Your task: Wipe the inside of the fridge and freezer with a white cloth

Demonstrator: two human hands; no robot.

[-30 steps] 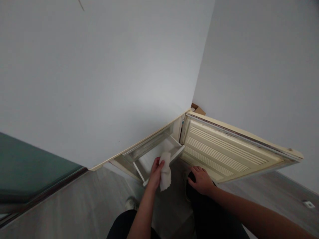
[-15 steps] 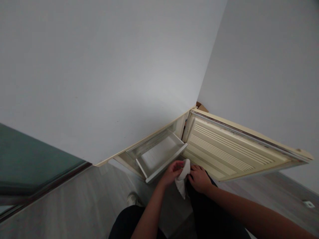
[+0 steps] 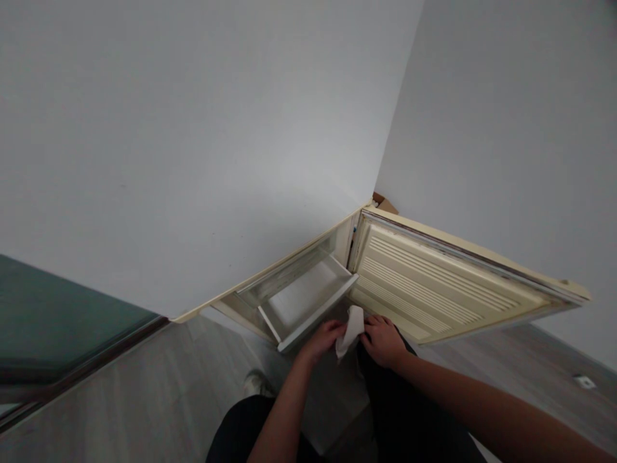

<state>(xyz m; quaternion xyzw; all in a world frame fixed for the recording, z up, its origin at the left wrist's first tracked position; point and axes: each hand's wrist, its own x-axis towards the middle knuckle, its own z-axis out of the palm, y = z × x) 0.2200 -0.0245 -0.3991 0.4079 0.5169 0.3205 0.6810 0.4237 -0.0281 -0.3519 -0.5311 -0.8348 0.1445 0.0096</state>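
My left hand (image 3: 322,339) and my right hand (image 3: 384,339) are both closed on a small white cloth (image 3: 350,329), which stands up between them. They are just in front of a white drawer (image 3: 308,299) pulled out of a low cream-coloured fridge. The fridge door (image 3: 448,289), ribbed on its inside, hangs open to the right of the drawer. My right hand rests over my dark-trousered knee (image 3: 409,411).
White walls (image 3: 193,148) meet in a corner behind the fridge. A brown cardboard piece (image 3: 384,204) shows at that corner. A dark green surface (image 3: 53,328) lies at the left. The floor (image 3: 144,399) is grey wood; a small white object (image 3: 585,381) lies at the right.
My left hand carried the cloth from over the drawer's front edge to the right and down. My right hand has taken hold of it too, and the cloth now stands up between both hands.
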